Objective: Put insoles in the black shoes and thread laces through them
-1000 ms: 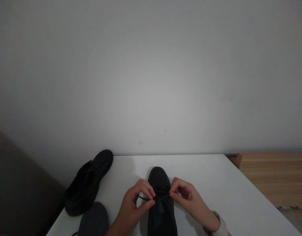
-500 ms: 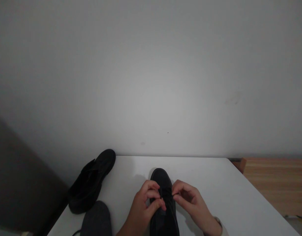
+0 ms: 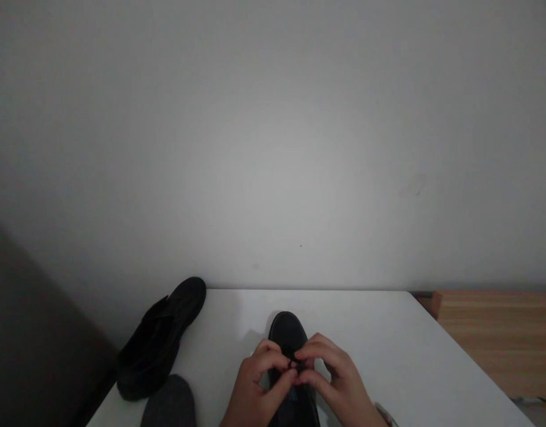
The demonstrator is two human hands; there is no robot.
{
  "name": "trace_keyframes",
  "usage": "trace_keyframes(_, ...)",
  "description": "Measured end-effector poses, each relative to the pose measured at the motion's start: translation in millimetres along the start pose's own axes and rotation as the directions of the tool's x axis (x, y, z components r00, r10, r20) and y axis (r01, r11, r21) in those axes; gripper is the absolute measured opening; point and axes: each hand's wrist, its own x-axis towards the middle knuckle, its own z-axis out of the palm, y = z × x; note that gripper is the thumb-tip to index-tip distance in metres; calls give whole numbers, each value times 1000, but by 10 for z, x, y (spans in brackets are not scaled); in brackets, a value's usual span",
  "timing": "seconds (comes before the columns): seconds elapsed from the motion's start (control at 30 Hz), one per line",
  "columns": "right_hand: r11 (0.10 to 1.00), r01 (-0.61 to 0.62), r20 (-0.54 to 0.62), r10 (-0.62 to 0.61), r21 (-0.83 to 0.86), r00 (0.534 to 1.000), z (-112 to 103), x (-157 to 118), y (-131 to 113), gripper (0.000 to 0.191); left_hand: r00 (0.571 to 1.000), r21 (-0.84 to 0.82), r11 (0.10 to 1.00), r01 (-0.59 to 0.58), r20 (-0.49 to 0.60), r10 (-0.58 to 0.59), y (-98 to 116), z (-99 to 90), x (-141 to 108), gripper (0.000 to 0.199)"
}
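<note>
Just under the left hand [image 3: 263, 379] and right hand [image 3: 334, 377] sits a black lace-up shoe [image 3: 287, 332], its toe poking out past them. Both hands are close together, pinching its thin black shoelace [image 3: 300, 366].

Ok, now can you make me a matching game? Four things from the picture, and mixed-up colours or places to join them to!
Things
1. right hand
2. table
3. wooden panel
4. flat rounded piece

Colours and places
A. dark grey, at the picture's bottom edge
B. next to the left hand, over a black shoe
C. white
D. striped brown, at the picture's right edge

Right pairs: 1-B, 2-C, 3-D, 4-A
</note>
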Motion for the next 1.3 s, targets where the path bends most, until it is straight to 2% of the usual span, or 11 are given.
trace_keyframes(0.07, 998, -4, 17, 5, -62, 1000, -26, -6, -20, 6, 1000, -28, 999, -16, -11, 15, -17, 0, -8, 13)
trace_keyframes(0.23, 991, 56, 92, -45, -118, 995, -61, -26, -162, 14, 997, -98, 995, -12, -70, 5, -107, 3, -28, 15)
trace_keyframes(0.37, 987, 70, 166, -45, -147, 985, -93, -35, -194, 16, 999, -217, 976, -2, -32, -5, -191, 2, -34, 22)
trace_keyframes(0.53, 986, 69, 179, -42, -149, 983, -77, -27, -167, 12, 1000, -236, 972, -15, -23, 10, -200, 4, -33, 27)
trace_keyframes(0.6, 994, 45, 149, -30, -101, 988, -44, -21, -171, 9, 999, -213, 976, -53, -17, 51, -168, 4, -31, 29)
trace_keyframes(0.7, 999, -13, 111, 18, -48, 994, 12, -25, -164, 13, 989, -115, 982, -148, -22, 147, -96, 1, -22, 31)
trace_keyframes(0.8, 995, -62, 117, 71, -74, 991, 42, -44, -131, 15, 976, -1, 976, -219, -20, 219, -14, -10, -4, 31)
trace_keyframes(0.93, 992, -68, 107, 79, -106, 991, 36, -55, -96, 11, 956, 112, 949, -294, 31, 292, 60, -45, 12, 31)
trace_keyframes(1.07, 990, -65, 89, 76, -125, 993, 42, -48, -80, 13, 942, 192, 922, -337, 61, 331, 81, -76, 3, 32)
trace_keyframes(1.3, 987, -48, 69, 59, -153, 996, 99, -75, -55, 11, 944, 283, 904, -319, 12, 330, 134, -72, -25, 32)
